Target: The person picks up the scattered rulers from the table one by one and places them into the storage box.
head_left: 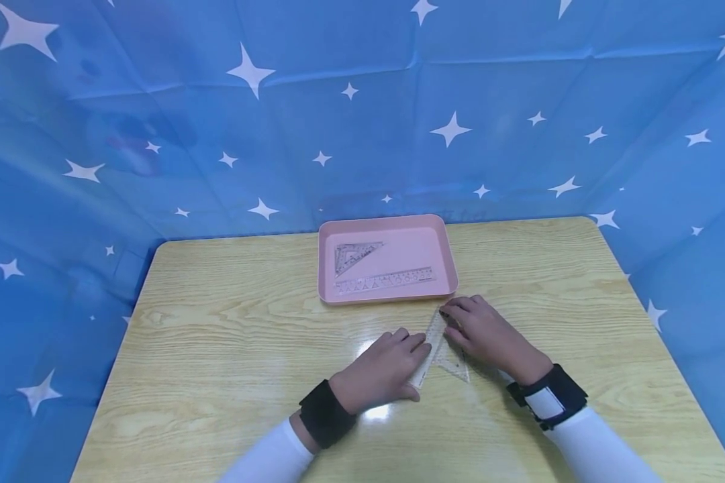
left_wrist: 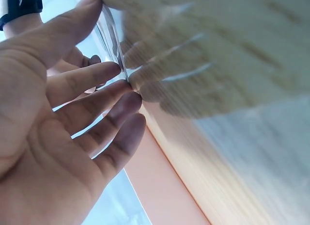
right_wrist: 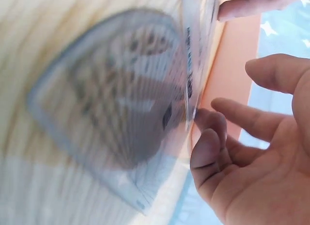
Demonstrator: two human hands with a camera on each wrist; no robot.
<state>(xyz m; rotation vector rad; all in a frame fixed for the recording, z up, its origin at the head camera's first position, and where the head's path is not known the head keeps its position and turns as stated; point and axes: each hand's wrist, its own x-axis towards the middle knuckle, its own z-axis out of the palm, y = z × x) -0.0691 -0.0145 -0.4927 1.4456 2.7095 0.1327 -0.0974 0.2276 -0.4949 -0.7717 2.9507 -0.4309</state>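
Note:
A clear plastic ruler (head_left: 427,355) lies slanted on the table between the hands. My left hand (head_left: 387,365) is at its left side, fingertips on its upper stretch and thumb at the near end; these fingers are fairly straight in the left wrist view. At the ruler's far end rest bent fingertips of my right hand (head_left: 489,332), with the thumb apart from them in the right wrist view. Between ruler and right hand lies a second clear piece (right_wrist: 106,99), like a protractor with a rounded edge and fan-like lines, partly covered by that hand in the head view.
Just beyond the hands stands a pink tray (head_left: 393,228) at the table's back edge. Inside it are a clear set square (head_left: 346,253) and another clear ruler (head_left: 387,280). A blue star-patterned cloth (head_left: 368,147) hangs behind the wooden table (head_left: 217,376).

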